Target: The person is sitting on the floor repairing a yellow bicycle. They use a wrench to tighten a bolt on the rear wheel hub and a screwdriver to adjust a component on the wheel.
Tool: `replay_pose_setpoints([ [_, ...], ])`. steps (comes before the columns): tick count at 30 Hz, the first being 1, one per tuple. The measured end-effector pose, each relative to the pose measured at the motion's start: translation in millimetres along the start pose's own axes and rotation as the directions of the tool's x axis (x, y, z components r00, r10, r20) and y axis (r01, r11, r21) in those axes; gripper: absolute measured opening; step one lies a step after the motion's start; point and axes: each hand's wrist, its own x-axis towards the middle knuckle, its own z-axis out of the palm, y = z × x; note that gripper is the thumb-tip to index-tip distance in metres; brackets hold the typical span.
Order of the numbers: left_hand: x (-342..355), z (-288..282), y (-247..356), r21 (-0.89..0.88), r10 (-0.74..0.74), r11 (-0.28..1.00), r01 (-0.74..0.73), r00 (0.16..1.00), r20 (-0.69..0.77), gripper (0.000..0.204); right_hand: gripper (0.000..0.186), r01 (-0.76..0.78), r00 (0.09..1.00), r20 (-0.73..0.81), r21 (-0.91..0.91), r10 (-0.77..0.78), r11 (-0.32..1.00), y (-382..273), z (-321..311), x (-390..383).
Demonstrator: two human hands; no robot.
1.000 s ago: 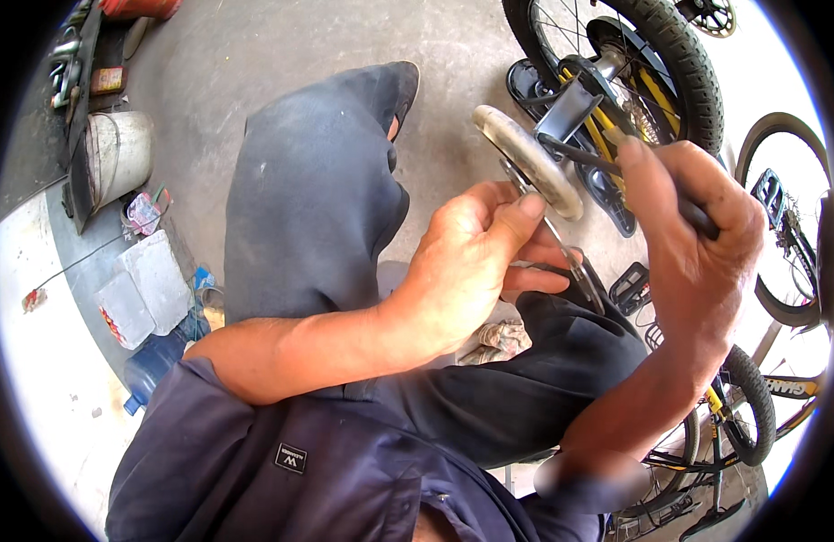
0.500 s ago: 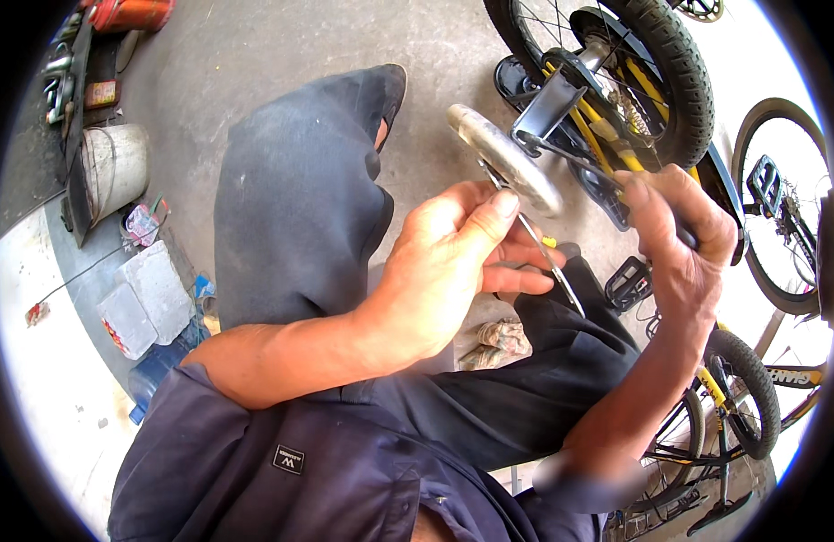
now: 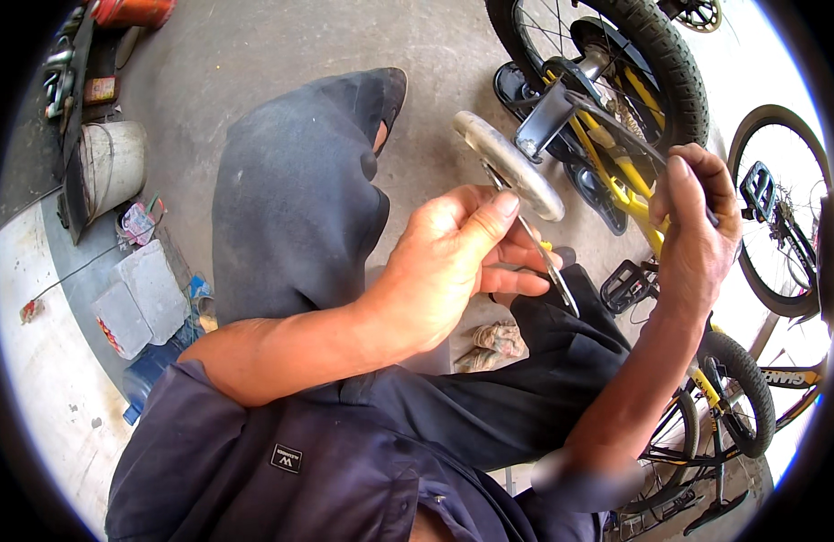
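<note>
My left hand (image 3: 453, 253) is closed on a thin silver metal tool (image 3: 559, 285), held against the underside of a small pale training wheel (image 3: 516, 167) on a dark metal bracket (image 3: 548, 117). My right hand (image 3: 697, 208) is closed around a long dark, thin tool (image 3: 642, 144), reaching toward the top of that bracket; the tool's far end is hard to make out. The bracket sits beside a bicycle with yellow tubing (image 3: 633, 176) and a knobby black tyre (image 3: 683, 99). My dark-trousered legs are bent on either side of the hands.
More bicycles (image 3: 778, 217) stand along the right. At left are a dark workbench edge (image 3: 69, 154), a whitish bucket (image 3: 114, 167), a red container (image 3: 132, 11), grey slabs (image 3: 150, 294) and a blue water bottle (image 3: 146, 379). Crumpled cloth gloves (image 3: 489, 348) lie on the concrete floor (image 3: 191, 72).
My left hand has shifted slightly left since a second ago. My right hand has moved a little, and the far end of its dark tool has risen toward the top of the bracket.
</note>
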Motion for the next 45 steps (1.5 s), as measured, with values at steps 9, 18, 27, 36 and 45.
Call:
replay_pose_setpoints([
  [9,0,1,-3,0.059,0.032,0.998,-0.031,0.999,-0.018,0.031,0.02,0.196,0.962,-0.062,-0.515,-0.265,0.835,-10,9,-8],
  [18,0,5,-6,0.067,0.051,0.997,-0.044,0.994,-0.096,0.028,0.021,0.14,0.987,-0.044,-0.212,-0.153,0.967,-15,12,-16],
  [27,3,4,-16,0.105,0.118,0.988,-0.111,0.991,-0.065,0.032,0.017,0.135,0.991,-0.011,-0.037,-0.135,0.99,-8,7,-12],
  [36,9,6,-23,0.066,0.143,0.988,-0.138,0.986,-0.09,0.028,0.019,0.077,0.997,0.002,-0.072,-0.077,0.994,-3,11,-7],
  [45,21,5,-37,0.289,0.284,0.927,-0.237,0.95,-0.13,0.03,0.02,0.082,0.997,0.002,-0.058,-0.082,0.995,3,10,0],
])
